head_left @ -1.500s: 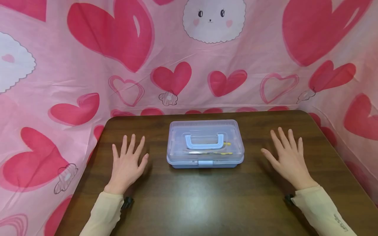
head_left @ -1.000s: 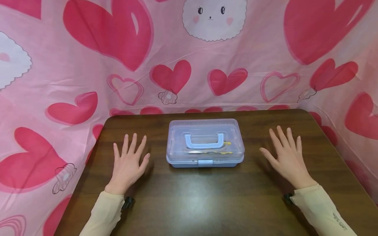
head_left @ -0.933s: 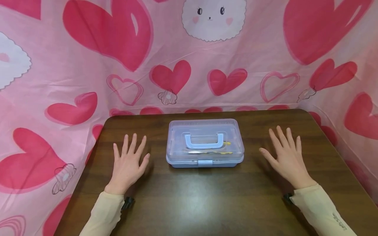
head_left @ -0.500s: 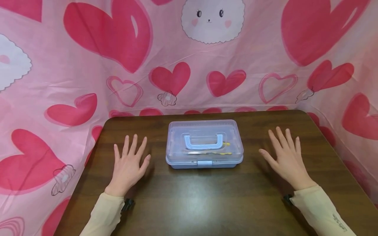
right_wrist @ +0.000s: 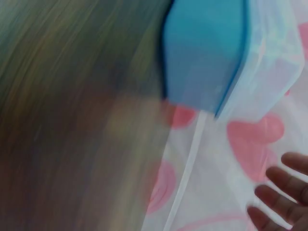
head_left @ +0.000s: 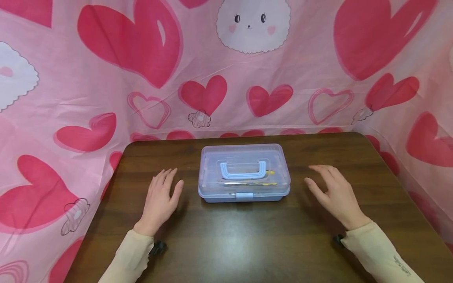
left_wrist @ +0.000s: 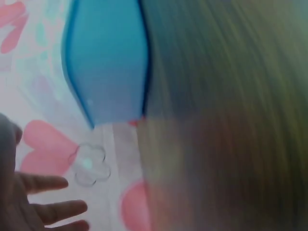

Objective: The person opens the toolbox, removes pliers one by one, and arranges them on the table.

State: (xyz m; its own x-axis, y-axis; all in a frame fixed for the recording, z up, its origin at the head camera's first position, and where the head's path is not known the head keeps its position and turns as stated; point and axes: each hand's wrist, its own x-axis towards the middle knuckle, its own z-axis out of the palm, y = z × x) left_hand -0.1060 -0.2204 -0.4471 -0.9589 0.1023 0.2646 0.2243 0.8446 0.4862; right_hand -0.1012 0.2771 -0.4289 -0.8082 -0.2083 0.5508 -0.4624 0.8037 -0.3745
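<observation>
Fingers of the left hand (head_left: pixel 159 204) and right hand (head_left: pixel 337 196) are relaxed, gripping nothing. Between them, untouched, the rectangular translucent-blue plastic box (head_left: pixel 211 173) stands closed on the dark-brown wood-grain table (head_left: pixel 226 243), yellow pieces (head_left: pixel 270 184) inside; all handling seems left to do.

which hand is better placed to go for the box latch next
Probably the right hand: its fingers angle inward to the box, while the left hand points mostly forward. It's close, since both are free and look about equally far from the latch.
</observation>
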